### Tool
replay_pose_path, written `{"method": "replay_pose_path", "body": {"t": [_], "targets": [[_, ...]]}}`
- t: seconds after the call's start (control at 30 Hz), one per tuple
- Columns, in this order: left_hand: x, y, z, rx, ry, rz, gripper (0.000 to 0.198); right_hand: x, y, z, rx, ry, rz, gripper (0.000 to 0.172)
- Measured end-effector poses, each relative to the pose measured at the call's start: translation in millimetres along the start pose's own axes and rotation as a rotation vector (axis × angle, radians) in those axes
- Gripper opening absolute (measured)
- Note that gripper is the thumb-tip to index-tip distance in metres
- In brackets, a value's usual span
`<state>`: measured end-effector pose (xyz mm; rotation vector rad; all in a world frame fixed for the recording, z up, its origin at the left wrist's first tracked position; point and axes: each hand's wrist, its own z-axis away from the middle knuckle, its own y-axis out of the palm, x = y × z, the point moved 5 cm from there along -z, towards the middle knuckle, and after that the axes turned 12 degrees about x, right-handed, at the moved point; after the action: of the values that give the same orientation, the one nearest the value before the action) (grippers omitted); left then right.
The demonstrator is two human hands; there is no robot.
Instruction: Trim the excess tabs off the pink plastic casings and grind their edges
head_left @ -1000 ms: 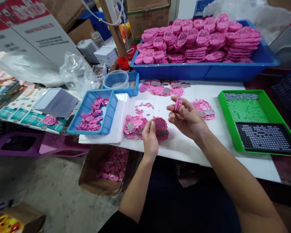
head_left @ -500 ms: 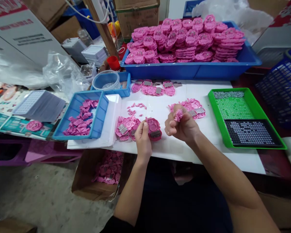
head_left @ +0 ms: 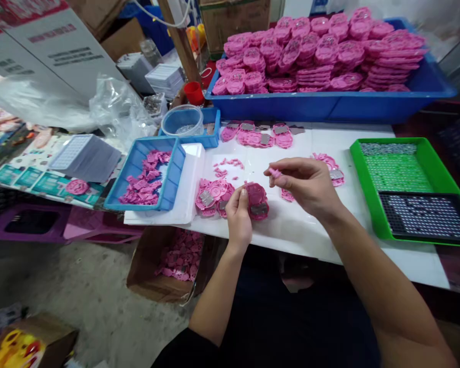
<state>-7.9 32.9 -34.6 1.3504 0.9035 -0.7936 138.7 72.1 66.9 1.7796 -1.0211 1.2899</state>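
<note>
My left hand [head_left: 239, 220] grips the edge of a pink plastic casing [head_left: 256, 197], its thumb on top, just over the table's near edge. A dark grey plate sits in the lower part of that casing. My right hand [head_left: 310, 186] is closed, with a small pink plastic piece [head_left: 275, 173] pinched between thumb and fingertips, above and to the right of the casing. Left of my left hand lie more pink casings [head_left: 213, 197] with silvery plates. Behind them are several small loose pink pieces [head_left: 229, 163]. Another pink casing [head_left: 331, 168] lies partly hidden behind my right hand.
At the back stands a large blue tray [head_left: 276, 108] piled with pink casings. To the right is a green tray [head_left: 368, 204] holding a black grid. A blue bin [head_left: 145, 204] of pink parts stands left, and a cardboard box [head_left: 145, 276] sits below the table edge.
The view has shifted, so the table appears further left and tilted. My right hand has turned, bringing its pinched pink piece closer to the casing. My left hand keeps its grip.
</note>
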Motion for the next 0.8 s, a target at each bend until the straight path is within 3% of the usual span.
{"method": "replay_pose_path", "body": {"t": [0.13,0.27,0.5,0.8], "targets": [[-1,0.2,-2,0.012,0.026,-0.017,0.038,2,1,-5,0.139,-0.155,0.521,0.020],[-3,2.9,-3,0.053,0.043,0.021,0.032,-7,10,-5,0.240,-0.236,0.694,0.017],[-3,3.9,-4,0.070,0.046,0.073,0.033,-19,16,-5,0.218,-0.215,0.772,0.016],[-7,4.7,-3,0.067,0.085,-0.036,0.034,-23,16,-5,0.192,-0.170,0.670,0.012]]}}
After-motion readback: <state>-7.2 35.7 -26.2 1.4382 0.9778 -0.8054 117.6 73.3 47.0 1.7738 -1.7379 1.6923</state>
